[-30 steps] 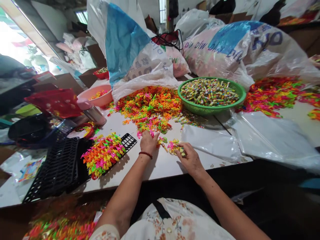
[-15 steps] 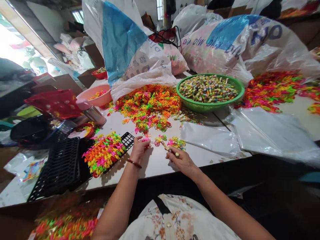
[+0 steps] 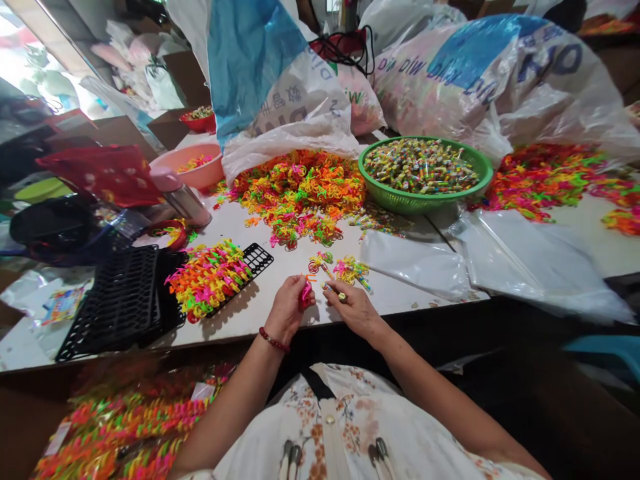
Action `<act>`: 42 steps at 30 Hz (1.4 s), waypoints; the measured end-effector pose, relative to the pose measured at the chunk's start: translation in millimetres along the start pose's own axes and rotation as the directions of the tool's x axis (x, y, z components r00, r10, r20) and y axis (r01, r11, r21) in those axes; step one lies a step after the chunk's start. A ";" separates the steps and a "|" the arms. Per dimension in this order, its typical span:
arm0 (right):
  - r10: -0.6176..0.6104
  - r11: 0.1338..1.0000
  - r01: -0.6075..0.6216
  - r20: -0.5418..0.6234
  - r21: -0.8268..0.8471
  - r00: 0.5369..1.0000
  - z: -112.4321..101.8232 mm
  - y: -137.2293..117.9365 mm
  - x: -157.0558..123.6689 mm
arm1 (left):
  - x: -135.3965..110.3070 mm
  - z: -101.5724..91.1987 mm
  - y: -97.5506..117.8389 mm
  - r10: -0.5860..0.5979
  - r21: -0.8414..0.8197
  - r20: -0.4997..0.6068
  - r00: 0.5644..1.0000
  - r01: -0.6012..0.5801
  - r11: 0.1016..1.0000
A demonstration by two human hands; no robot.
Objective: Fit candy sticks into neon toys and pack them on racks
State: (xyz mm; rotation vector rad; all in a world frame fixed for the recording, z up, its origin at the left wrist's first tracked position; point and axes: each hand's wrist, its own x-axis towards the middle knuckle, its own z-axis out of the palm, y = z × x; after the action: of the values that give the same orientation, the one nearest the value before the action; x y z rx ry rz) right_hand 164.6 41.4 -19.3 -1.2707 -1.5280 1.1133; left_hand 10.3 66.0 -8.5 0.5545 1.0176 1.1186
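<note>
My left hand [image 3: 286, 310] is closed on a pink plastic piece [image 3: 306, 293], close to the table's front edge. Beside it, my right hand [image 3: 356, 312] pinches a small patterned tube [image 3: 341, 296] with a pale yellowish end. Just beyond the fingers lie a small cluster of yellow and pink plastic pieces [image 3: 350, 269] and a few loose ones. To the left, a black grid tray [image 3: 260, 259] carries rows of bright plastic pieces [image 3: 207, 277]. What the right palm covers is hidden.
A big heap of coloured plastic pieces [image 3: 300, 200] spreads from a large sack [image 3: 280, 100]. A green basket [image 3: 425, 203] holds many small tubes. Clear plastic bags [image 3: 535, 260] lie at right; stacked black trays [image 3: 120, 293] and a flask [image 3: 185, 200] stand at left.
My left hand has come back towards the table edge and my right hand, now with the pink piece in its fingers. My right hand keeps the tube. The view has tilted slightly downwards.
</note>
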 end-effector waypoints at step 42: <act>-0.500 0.747 0.456 0.043 -0.484 0.865 -1.7 71.3 1.5 | 46.4 12.6 103.5 -0.109 0.008 -0.149 0.983 0.111 0.994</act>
State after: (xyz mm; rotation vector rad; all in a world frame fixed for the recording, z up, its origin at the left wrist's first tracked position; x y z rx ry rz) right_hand 183.5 49.6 -87.6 -1.1105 -1.9904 0.3392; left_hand -23.2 148.9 62.3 0.4276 1.1732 1.0656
